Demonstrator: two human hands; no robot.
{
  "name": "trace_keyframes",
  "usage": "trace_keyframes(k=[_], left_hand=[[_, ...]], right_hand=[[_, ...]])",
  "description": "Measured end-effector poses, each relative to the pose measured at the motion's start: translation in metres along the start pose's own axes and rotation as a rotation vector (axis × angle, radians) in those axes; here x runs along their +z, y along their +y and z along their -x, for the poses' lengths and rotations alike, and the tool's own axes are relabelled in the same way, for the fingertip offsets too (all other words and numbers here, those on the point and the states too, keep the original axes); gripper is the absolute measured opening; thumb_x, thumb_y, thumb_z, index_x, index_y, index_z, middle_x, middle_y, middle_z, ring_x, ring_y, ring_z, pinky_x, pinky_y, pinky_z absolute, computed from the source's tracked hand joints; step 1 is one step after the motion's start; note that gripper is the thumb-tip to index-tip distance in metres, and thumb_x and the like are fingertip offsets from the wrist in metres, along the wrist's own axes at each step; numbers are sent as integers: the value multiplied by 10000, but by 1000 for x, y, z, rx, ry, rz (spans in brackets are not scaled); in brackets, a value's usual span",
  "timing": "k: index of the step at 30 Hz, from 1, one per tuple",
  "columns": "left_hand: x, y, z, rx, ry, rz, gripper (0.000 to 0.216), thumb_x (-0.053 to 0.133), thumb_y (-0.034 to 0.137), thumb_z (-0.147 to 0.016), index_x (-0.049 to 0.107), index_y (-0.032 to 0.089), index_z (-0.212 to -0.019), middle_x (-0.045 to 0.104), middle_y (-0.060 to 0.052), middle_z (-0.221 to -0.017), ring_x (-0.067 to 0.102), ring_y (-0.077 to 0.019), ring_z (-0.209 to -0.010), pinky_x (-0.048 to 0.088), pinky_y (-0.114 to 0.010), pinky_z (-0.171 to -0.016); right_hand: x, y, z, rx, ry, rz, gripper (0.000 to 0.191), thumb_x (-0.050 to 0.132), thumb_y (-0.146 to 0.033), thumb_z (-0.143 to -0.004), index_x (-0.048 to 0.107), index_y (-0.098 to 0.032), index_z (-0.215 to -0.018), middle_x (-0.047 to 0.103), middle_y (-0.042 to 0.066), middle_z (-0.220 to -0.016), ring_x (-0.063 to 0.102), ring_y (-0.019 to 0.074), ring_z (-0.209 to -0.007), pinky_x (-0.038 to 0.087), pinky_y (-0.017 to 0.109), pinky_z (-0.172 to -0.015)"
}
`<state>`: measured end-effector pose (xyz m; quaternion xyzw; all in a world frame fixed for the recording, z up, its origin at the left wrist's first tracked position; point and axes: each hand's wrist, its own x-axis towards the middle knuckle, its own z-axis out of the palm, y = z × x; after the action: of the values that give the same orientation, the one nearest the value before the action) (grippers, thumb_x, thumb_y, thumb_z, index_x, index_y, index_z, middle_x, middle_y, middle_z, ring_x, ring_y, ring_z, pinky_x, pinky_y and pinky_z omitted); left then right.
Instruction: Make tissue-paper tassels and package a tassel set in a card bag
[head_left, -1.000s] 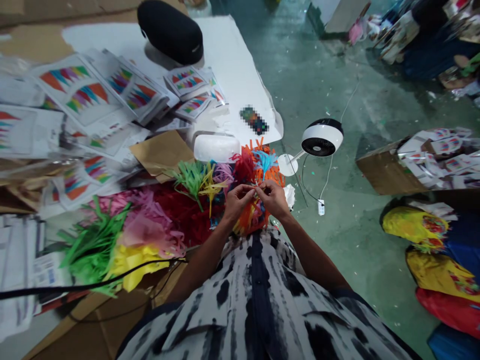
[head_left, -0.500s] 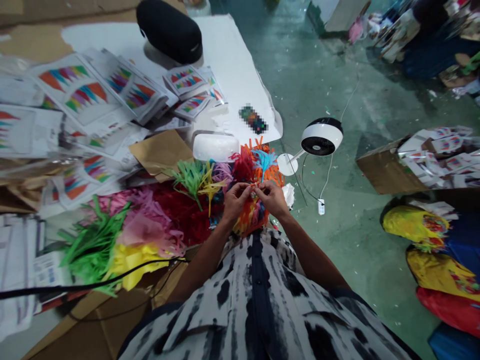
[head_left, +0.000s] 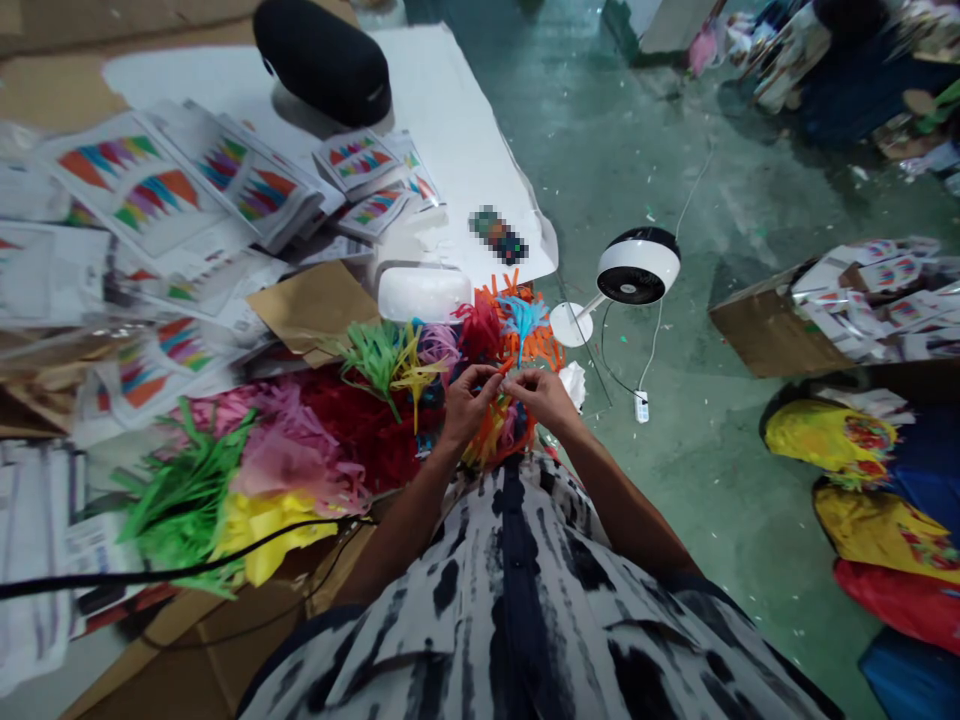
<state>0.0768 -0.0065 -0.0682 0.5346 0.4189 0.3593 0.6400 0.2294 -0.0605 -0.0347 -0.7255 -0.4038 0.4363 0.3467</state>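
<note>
My left hand [head_left: 468, 402] is closed in a pinch, with a bit of an orange paper tassel [head_left: 506, 367] at its fingertips. Just to the right, my right hand [head_left: 547, 400] pinches at the same spot, its fingertips almost meeting the left ones. Below the hands, multicoloured paper fringe [head_left: 487, 440] lies against my shirt. Beyond them is a row of fringed tassels: green [head_left: 375, 360], yellow [head_left: 414, 375], lilac [head_left: 439, 345], red [head_left: 480, 330] and light blue [head_left: 523, 318], with orange fringe [head_left: 546, 348] beside the blue one.
Printed packets [head_left: 150, 190] pile up at left, near a black speaker-like case [head_left: 322, 62]. Green tissue fringe [head_left: 187, 490] and yellow tissue [head_left: 274, 530] lie nearer. A white fan [head_left: 639, 266] stands at right, and a carton [head_left: 780, 325] of packets sits on the floor.
Both hands stay together in nearly the same place, and the fingertips have shifted slightly around the orange paper. The camera view has turned a little, so the surroundings sit slightly further left.
</note>
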Motion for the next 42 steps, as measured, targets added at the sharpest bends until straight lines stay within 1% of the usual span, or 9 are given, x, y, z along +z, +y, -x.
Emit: trace_keyframes(k=[10,18,24,28,30,33,35,38,42], left_hand=[[-2,0,3,18,-37,12,316,773,491,-862,725,187,-934,719,-32,-898,648,-156,-784,501,-247,-682],[-4,-2,1,30,-31,52,305,781,480,-861,708,185,-844,671,-6,-815,601,-125,-720,466,-232,-653],[-6,0,-2,-34,-117,134,297,805,450,-836,776,195,-985,763,-58,-977,702,-185,-879,551,-300,-811],[-6,3,-1,7,-77,34,256,791,449,-843,785,193,-860,746,-39,-861,665,-169,-777,510,-268,-704],[-3,5,0,36,-41,19,236,774,442,-861,779,207,-879,731,-24,-846,634,-155,-739,484,-261,-674],[1,8,1,136,17,-35,213,738,439,-898,779,231,-923,735,-23,-879,627,-161,-754,486,-281,-711],[4,9,3,196,39,-84,217,736,447,-901,786,238,-927,748,-31,-896,637,-174,-767,487,-294,-726],[6,10,4,227,25,-126,237,730,460,-906,795,236,-944,761,-40,-906,650,-185,-775,490,-304,-735],[8,8,2,234,-31,-91,237,721,459,-916,797,237,-952,777,-56,-951,691,-211,-868,515,-329,-826]], right_hand=[[-4,-1,-2,-11,0,-32,327,680,-503,-779,691,-196,-667,636,-4,-647,534,141,-628,378,250,-575],[-4,5,-4,-34,-23,-43,334,693,-515,-779,664,-194,-689,617,-12,-654,512,136,-619,380,256,-586],[-6,10,-2,-145,-37,-2,304,682,-484,-843,713,-190,-774,687,11,-761,575,158,-695,428,268,-650],[-9,9,1,-159,-36,82,286,687,-465,-861,722,-194,-779,696,14,-766,560,150,-654,401,271,-613],[-10,7,3,-151,-39,39,283,699,-482,-864,740,-202,-885,722,21,-856,582,148,-675,427,271,-629],[-10,4,4,-157,-18,-88,318,723,-475,-848,717,-225,-1045,737,40,-1044,659,170,-824,497,281,-716],[-9,3,5,-166,-17,-132,293,718,-469,-840,718,-226,-1003,737,45,-1051,673,186,-886,519,296,-762],[-6,4,5,-130,-11,-178,284,725,-498,-812,720,-217,-851,734,35,-921,655,188,-805,524,317,-758],[-5,5,7,-91,61,-338,309,761,-520,-765,707,-224,-833,716,16,-874,628,175,-752,510,308,-723]])
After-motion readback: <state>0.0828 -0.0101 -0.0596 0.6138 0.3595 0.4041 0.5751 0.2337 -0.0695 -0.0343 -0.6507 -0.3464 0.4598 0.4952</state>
